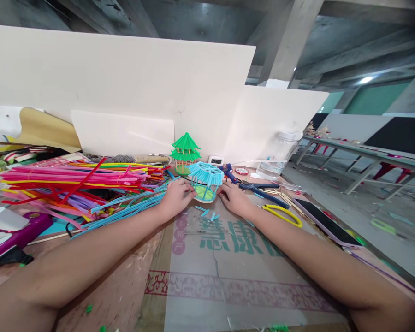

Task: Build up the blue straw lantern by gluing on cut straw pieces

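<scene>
A small pavilion model (206, 175) stands on the table, with a light-blue pipe-cleaner roof, blue posts and a round green floor. My left hand (177, 199) has curled fingers at the left edge of its base. At the right edge, my right hand (233, 198) pinches the base between thumb and fingers; the exact contact is partly hidden. Short blue cut pieces (204, 212) lie just in front of the model. Behind it rises a green tiered pavilion (186, 150) on thin wooden posts.
A large heap of coloured pipe cleaners (79, 180) fills the left, beside a purple glue gun (24, 235). To the right lie pliers (263, 188), yellow-handled scissors (282, 216) and a phone (327, 221). A clear bottle (275, 157) stands near the white board (207, 101).
</scene>
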Demonstrator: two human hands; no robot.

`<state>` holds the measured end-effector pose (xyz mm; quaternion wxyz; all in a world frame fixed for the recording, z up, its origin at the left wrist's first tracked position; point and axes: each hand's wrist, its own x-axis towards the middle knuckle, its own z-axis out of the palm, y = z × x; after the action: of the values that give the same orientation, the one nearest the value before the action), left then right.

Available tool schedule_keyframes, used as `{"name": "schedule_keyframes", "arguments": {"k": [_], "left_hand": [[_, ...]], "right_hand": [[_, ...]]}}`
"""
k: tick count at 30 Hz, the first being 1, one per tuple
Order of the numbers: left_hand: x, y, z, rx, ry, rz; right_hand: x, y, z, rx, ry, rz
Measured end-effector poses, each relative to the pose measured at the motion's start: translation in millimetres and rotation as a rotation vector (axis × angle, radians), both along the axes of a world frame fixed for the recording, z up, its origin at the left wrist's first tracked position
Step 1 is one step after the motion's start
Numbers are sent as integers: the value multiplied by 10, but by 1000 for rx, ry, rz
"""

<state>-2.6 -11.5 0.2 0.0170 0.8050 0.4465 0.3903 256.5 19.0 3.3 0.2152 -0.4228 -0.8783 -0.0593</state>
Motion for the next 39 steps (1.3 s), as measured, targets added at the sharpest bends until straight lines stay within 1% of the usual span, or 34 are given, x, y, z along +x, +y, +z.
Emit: {"name": "schedule_keyframes", "arguments": {"k": [8,13,22,26,32,36,38,39], "left_hand": [[-2,-18,-18,45,71,2],[-2,-9,-31,34,150,17],[-14,-15,-31,6,268,8],[-22,2,-33,-13,268,6],[-27,31,-20,-81,219,13],[-9,-28,23,-66,189,67],[6,-72,44,-49,208,49],[14,-91,49,-46,220,13]], "right_hand": [[-5,-6,10,5,6,8],[-11,-17,27,8,3,22],[3,24,-12,16,23,38],[-8,4,4,15,53,45],[-37,-57,55,28,178,-30],[-63,-106,75,71,208,-28],[-80,-124,78,84,201,-16],[-87,-128,80,87,195,-9]]}}
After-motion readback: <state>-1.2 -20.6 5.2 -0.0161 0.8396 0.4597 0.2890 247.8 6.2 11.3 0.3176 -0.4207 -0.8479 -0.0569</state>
